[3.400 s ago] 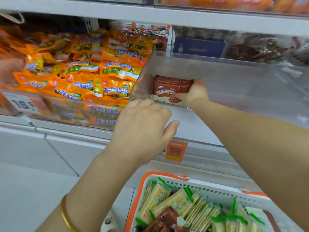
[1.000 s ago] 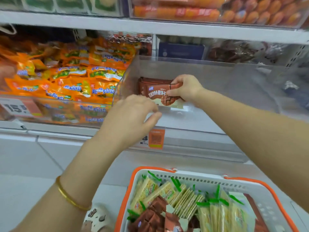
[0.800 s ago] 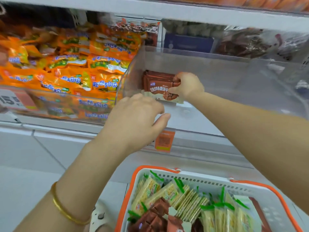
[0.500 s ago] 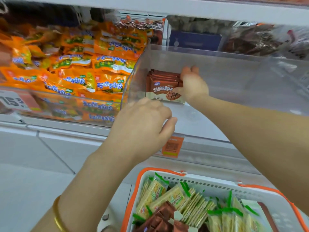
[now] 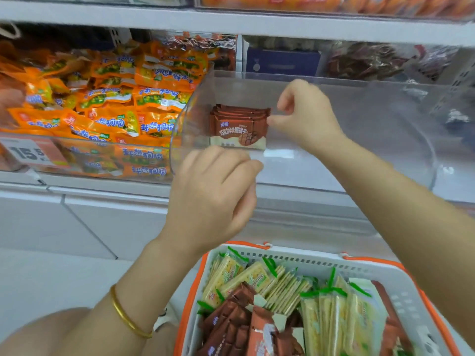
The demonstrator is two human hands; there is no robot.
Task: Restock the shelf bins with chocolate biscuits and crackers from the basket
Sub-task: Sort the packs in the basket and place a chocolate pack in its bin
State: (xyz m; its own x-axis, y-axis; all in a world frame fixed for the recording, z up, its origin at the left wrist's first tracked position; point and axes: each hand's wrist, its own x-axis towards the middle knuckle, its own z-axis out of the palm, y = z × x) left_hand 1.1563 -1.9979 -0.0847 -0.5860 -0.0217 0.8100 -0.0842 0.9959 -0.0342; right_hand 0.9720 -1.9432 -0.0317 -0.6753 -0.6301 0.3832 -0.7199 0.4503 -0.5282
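Head view: rigid clear bin (image 5: 372, 129); glossy brown chocolate biscuit packs (image 5: 239, 127) upright in its rear left corner. Right grip (image 5: 305, 116) inside, fingers curled, thumb tip touching front pack's edge. Left grip (image 5: 213, 191) curled over bin's front rim. Below, perforated white basket (image 5: 308, 260) with flat cracker packs (image 5: 257, 278). Orange pouches (image 5: 115, 106) alongside.

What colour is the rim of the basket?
Orange basket rim, seen best in the head view.
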